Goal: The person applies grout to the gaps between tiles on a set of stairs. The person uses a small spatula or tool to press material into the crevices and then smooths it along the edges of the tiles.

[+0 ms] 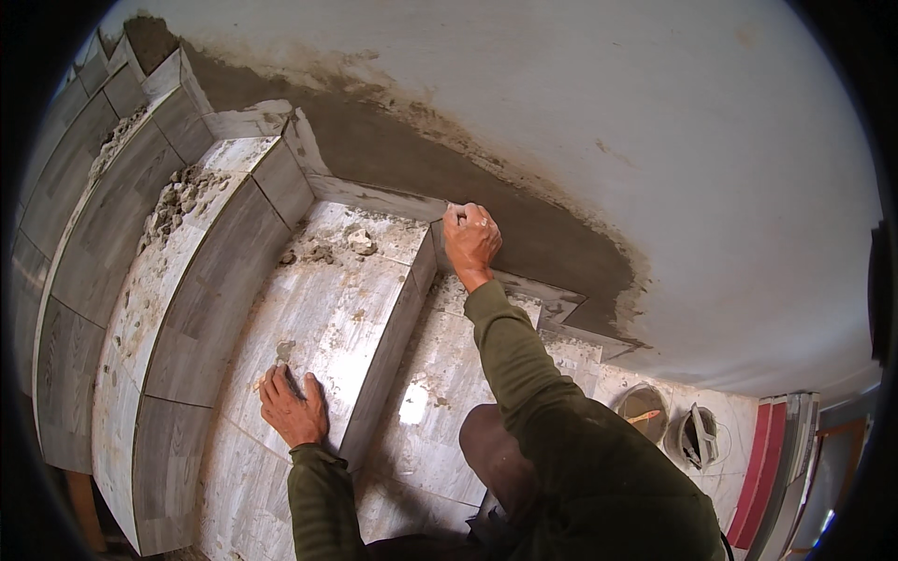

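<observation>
My left hand (295, 407) rests palm down on a wood-look tiled stair tread (309, 309), its fingers apart. Farther up, my right hand (472, 238) is curled closed against the wall side of the stairs. It touches the end of a narrow skirting tile (379, 198) that runs along the wall above the tread. Whatever those fingers pinch, if anything, is hidden. A band of grey mortar (524, 234) on the wall steps down beside the skirting. Crumbs of mortar (360, 241) lie at the tread's wall end.
Tiled steps climb to the left, with rubble (173, 210) on one tread. Two buckets (641, 411) (699, 437) stand on the tiled floor at lower right, one with an orange-handled tool across it. A red strip (756, 472) lies beyond them. My knee (496, 453) is below my right arm.
</observation>
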`<act>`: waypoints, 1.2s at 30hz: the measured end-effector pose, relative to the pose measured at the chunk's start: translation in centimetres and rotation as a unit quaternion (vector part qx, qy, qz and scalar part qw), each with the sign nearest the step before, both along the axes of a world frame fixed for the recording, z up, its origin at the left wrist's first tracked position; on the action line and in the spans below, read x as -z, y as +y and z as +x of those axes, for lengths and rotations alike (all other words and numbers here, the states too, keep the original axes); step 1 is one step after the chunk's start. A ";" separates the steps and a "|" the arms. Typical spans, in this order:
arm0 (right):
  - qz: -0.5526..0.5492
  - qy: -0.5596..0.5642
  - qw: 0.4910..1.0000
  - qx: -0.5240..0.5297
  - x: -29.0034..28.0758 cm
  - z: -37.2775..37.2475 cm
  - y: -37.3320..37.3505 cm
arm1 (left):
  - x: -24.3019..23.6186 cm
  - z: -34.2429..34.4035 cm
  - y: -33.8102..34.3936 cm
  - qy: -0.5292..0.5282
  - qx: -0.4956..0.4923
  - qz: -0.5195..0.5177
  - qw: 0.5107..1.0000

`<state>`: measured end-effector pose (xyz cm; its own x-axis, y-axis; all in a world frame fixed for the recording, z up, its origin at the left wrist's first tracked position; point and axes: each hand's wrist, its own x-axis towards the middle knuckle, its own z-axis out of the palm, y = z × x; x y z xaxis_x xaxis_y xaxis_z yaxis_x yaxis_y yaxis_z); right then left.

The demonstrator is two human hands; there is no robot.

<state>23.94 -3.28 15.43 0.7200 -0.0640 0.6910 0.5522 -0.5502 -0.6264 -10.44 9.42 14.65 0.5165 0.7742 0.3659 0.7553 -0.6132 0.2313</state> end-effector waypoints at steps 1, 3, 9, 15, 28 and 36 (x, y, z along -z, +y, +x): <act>0.003 -0.004 1.000 0.001 0.0 0.1 -0.2 | 0.0 0.1 0.0 -0.002 0.001 0.004 1.000; 0.006 -0.007 1.000 0.003 -0.1 0.1 -0.4 | -0.2 0.2 -0.1 0.002 -0.002 0.001 1.000; 0.014 -0.015 1.000 0.008 0.0 0.3 -1.2 | -0.3 0.3 -0.2 0.011 -0.004 -0.004 1.000; 0.018 -0.015 1.000 0.001 -0.2 0.0 -1.8 | -0.2 0.1 -0.2 0.018 -0.009 -0.010 1.000; 0.001 -0.005 1.000 0.006 -0.1 0.4 -3.4 | -0.3 0.3 -0.4 0.011 -0.007 -0.013 1.000; -0.010 -0.040 0.998 -0.045 -1.2 0.0 -5.8 | 0.0 0.1 -0.2 -0.008 -0.007 -0.007 1.000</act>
<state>23.91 -9.09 16.67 0.6642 0.0130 0.7474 0.6480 -0.5084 -0.5671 -10.30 9.21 14.67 0.5004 0.7860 0.3631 0.7597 -0.5998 0.2514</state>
